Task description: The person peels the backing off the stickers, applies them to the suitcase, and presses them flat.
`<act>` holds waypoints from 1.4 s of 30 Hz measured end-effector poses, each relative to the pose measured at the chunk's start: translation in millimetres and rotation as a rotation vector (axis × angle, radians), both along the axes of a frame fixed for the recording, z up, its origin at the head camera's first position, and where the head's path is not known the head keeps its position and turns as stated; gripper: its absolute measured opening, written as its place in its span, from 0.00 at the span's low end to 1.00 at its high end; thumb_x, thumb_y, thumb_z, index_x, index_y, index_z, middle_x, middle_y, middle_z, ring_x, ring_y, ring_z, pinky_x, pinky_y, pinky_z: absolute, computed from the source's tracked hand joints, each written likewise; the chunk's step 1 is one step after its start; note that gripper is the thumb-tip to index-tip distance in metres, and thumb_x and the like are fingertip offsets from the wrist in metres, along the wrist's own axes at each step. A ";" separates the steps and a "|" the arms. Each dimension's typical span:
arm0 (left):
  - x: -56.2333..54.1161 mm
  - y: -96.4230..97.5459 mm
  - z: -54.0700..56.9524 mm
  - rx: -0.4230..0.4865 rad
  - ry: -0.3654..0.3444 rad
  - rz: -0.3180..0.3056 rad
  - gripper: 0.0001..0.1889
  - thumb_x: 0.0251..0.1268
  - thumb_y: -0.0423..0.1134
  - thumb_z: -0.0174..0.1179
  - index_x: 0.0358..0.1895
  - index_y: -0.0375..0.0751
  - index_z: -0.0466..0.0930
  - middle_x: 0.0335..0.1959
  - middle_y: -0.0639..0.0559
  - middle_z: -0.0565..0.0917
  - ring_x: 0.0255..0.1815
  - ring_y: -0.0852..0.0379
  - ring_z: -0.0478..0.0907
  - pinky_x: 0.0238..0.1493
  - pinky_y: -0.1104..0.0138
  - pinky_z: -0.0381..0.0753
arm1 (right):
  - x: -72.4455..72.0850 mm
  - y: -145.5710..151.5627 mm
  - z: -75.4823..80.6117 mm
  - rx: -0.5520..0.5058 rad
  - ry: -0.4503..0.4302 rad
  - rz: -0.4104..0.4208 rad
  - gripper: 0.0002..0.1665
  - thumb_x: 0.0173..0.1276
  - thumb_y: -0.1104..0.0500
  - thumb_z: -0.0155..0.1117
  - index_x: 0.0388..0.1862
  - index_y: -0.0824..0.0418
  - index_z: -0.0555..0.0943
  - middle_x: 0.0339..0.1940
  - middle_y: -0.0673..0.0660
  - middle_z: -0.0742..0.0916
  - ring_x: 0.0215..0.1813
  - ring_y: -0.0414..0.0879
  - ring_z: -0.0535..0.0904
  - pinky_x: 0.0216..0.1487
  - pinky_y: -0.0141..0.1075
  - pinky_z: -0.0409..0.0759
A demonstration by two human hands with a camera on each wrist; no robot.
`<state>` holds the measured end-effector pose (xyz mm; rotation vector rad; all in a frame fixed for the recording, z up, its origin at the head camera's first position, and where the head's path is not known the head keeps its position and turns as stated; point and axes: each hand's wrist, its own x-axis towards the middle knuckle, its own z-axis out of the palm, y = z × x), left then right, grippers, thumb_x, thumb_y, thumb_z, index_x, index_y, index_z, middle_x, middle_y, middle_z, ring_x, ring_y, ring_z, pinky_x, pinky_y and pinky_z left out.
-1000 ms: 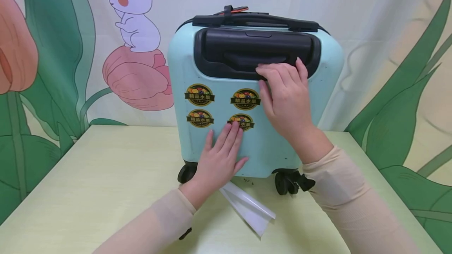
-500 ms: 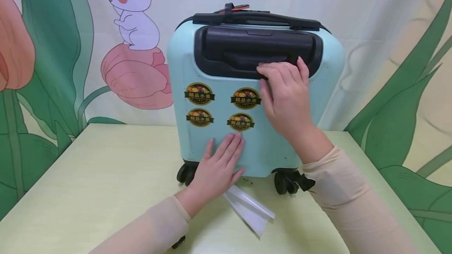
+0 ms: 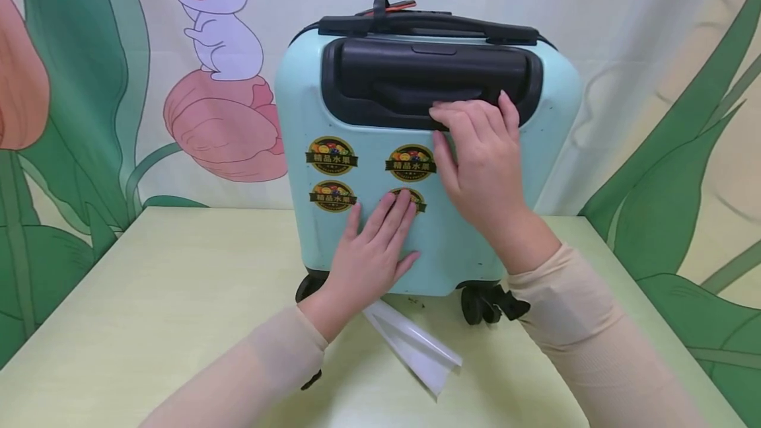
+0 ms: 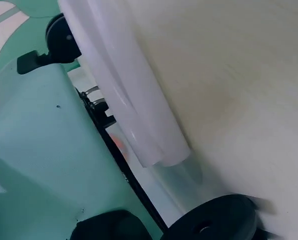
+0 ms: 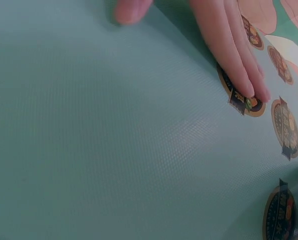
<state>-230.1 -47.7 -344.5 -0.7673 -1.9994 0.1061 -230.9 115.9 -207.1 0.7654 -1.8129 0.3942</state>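
A light blue suitcase (image 3: 458, 243) stands upright on its wheels, several round black-and-gold fruit stickers on its front. My left hand (image 3: 370, 253) lies flat against the shell, its straight fingertips pressing on the lower middle sticker (image 3: 419, 205) and partly covering it. In the right wrist view, two of those fingers (image 5: 233, 55) lie on the same sticker. My right hand (image 3: 484, 157) holds the lower lip of the black handle panel (image 3: 380, 71) with bent fingers, the thumb against the shell below. Another sticker (image 5: 279, 212), hidden behind this hand in the head view, shows in the right wrist view.
A curled white sheet (image 3: 419, 352) lies on the pale table (image 3: 196, 296) before the suitcase, seen close in the left wrist view. Black wheels (image 3: 481, 302) stick out at the base. A printed curtain (image 3: 630, 51) with a rabbit and flowers hangs behind.
My left hand slid down off the lower middle sticker, uncovering it, then moved back up onto it. My right hand stayed at the handle panel. The head view shifted slightly.
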 end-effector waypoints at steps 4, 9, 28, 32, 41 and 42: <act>1.7 -2.1 -6.9 -0.024 -0.015 0.010 0.37 0.68 0.60 0.42 0.71 0.38 0.54 0.74 0.46 0.50 0.73 0.50 0.47 0.66 0.47 0.49 | -1.2 -1.8 -1.0 -0.007 -0.007 0.002 0.11 0.66 0.64 0.54 0.46 0.66 0.78 0.47 0.60 0.83 0.52 0.57 0.73 0.67 0.50 0.51; 6.9 -5.5 -12.8 -0.082 -0.062 0.034 0.38 0.67 0.60 0.43 0.72 0.38 0.52 0.74 0.47 0.50 0.74 0.49 0.46 0.67 0.47 0.49 | -2.8 -1.4 -2.7 0.022 -0.013 -0.027 0.12 0.68 0.62 0.53 0.46 0.67 0.78 0.47 0.61 0.82 0.52 0.57 0.73 0.68 0.50 0.50; 12.0 -16.4 22.9 -0.100 -0.040 -0.042 0.37 0.64 0.57 0.52 0.71 0.39 0.58 0.72 0.48 0.56 0.73 0.48 0.47 0.66 0.45 0.48 | -2.9 -4.0 -2.4 0.012 0.002 -0.018 0.12 0.67 0.63 0.53 0.46 0.67 0.77 0.47 0.60 0.82 0.52 0.57 0.73 0.67 0.50 0.51; 2.3 -16.2 28.1 -0.034 0.023 -0.019 0.35 0.65 0.57 0.50 0.71 0.42 0.57 0.72 0.51 0.58 0.73 0.47 0.48 0.66 0.45 0.49 | -2.4 -5.5 -1.9 0.022 -0.005 -0.027 0.12 0.67 0.63 0.53 0.46 0.67 0.77 0.47 0.61 0.82 0.52 0.57 0.73 0.67 0.51 0.50; 0.2 -16.9 28.6 -0.092 0.027 0.004 0.30 0.68 0.55 0.49 0.71 0.57 0.58 0.72 0.53 0.56 0.73 0.46 0.46 0.66 0.43 0.46 | 0.8 -1.6 0.7 0.033 -0.020 -0.055 0.13 0.68 0.62 0.52 0.47 0.67 0.77 0.47 0.62 0.82 0.52 0.58 0.72 0.67 0.51 0.50; 0.5 -17.5 28.2 -0.095 0.024 -0.002 0.29 0.67 0.55 0.50 0.71 0.58 0.59 0.72 0.52 0.56 0.73 0.45 0.46 0.66 0.42 0.46 | 1.3 -1.6 0.8 0.042 -0.022 -0.060 0.13 0.68 0.62 0.52 0.47 0.67 0.76 0.48 0.62 0.82 0.53 0.58 0.72 0.67 0.51 0.50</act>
